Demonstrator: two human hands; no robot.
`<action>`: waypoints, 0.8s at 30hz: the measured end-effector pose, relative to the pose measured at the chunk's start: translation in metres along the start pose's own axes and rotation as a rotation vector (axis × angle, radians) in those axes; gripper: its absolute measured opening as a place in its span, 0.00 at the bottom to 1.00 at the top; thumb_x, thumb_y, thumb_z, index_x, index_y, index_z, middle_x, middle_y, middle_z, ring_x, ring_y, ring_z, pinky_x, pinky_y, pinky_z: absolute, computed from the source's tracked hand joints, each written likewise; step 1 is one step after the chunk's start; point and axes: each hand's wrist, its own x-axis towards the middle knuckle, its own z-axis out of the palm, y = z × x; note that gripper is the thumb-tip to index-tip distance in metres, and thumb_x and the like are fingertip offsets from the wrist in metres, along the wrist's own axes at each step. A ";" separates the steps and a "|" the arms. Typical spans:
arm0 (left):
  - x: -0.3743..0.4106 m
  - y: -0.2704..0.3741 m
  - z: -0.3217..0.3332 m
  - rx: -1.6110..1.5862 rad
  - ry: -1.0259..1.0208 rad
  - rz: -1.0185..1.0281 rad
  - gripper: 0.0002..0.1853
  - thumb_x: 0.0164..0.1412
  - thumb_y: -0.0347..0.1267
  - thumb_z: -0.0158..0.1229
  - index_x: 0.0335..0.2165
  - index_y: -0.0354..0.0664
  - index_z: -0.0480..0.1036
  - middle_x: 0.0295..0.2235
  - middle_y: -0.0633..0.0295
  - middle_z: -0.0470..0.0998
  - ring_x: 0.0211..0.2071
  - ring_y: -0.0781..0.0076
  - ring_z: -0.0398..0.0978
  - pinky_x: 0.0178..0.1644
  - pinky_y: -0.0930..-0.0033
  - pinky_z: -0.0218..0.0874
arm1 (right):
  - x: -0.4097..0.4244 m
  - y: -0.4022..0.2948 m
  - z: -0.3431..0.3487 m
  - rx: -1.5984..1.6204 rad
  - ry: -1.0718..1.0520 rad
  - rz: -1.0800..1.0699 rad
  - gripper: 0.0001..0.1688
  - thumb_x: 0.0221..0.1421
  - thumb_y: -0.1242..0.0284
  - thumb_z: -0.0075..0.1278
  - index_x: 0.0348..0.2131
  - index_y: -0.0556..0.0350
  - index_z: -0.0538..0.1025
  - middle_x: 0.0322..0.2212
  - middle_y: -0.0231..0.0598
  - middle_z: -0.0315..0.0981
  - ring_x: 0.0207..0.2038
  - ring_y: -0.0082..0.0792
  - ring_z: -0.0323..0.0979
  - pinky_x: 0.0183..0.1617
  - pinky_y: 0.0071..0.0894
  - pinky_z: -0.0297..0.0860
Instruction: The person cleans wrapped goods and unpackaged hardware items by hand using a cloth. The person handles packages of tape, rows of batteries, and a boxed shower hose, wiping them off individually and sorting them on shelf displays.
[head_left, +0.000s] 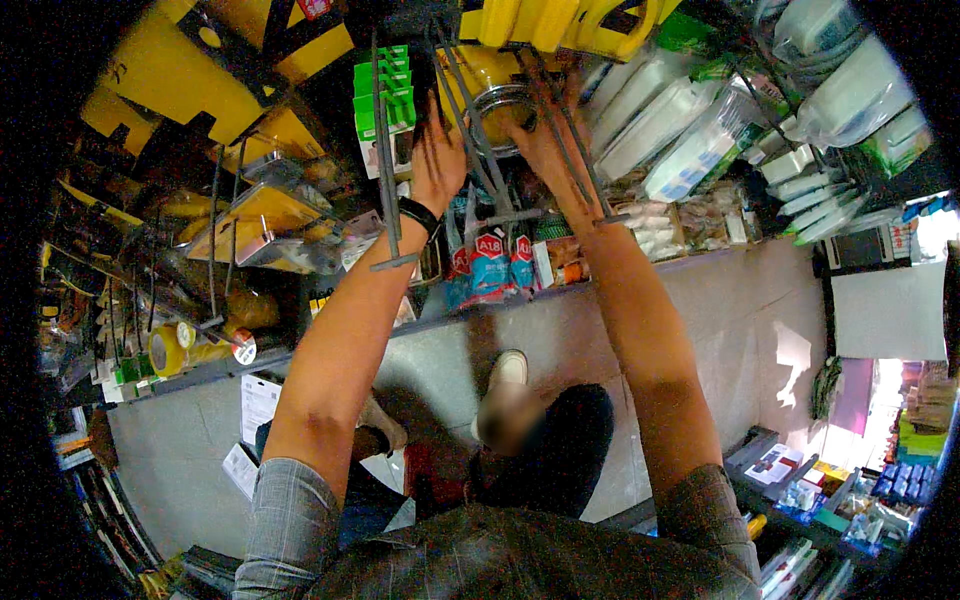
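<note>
Both my hands reach in among the metal display hooks (386, 172) of a shop rack. My left hand (441, 161), with a black band at the wrist, has its fingers extended between green-and-white boxes (385, 105) and a round thing with a shiny rim (504, 116). From the other side, the fingers of my right hand (547, 146) overlap that rim. A yellow surface (484, 66) shows just behind it. Hook rods cross in front of both hands, and blur hides whether either one grips the round thing.
Below the hooks stand blue-and-red bags (491, 266) on the bottom shelf. White plastic-wrapped packs (682, 135) hang at right, yellow-backed packs (262, 217) at left. A person's foot (382, 424) is on the tiled floor (435, 352) at left. Blue packs (904, 480) lie at lower right.
</note>
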 end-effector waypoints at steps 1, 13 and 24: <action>0.001 0.003 -0.003 0.066 -0.026 0.003 0.31 0.64 0.31 0.47 0.61 0.33 0.48 0.53 0.34 0.63 0.51 0.40 0.66 0.54 0.56 0.60 | 0.001 -0.002 0.002 0.020 -0.013 0.040 0.51 0.41 0.57 0.63 0.61 0.44 0.58 0.60 0.63 0.48 0.56 0.62 0.60 0.49 0.49 0.69; -0.027 0.113 -0.079 -0.442 -0.069 -0.424 0.34 0.59 0.25 0.49 0.60 0.27 0.44 0.58 0.34 0.53 0.60 0.40 0.53 0.64 0.56 0.45 | -0.016 0.007 0.001 -0.111 0.016 -0.097 0.50 0.42 0.66 0.62 0.61 0.55 0.56 0.62 0.60 0.44 0.62 0.61 0.47 0.63 0.50 0.54; -0.254 0.058 -0.176 -0.127 -0.421 -0.575 0.31 0.57 0.35 0.56 0.56 0.34 0.58 0.56 0.39 0.60 0.58 0.42 0.58 0.62 0.54 0.49 | -0.109 0.009 -0.012 -0.095 -0.153 -0.056 0.43 0.48 0.67 0.58 0.59 0.57 0.58 0.61 0.58 0.47 0.61 0.57 0.52 0.60 0.48 0.58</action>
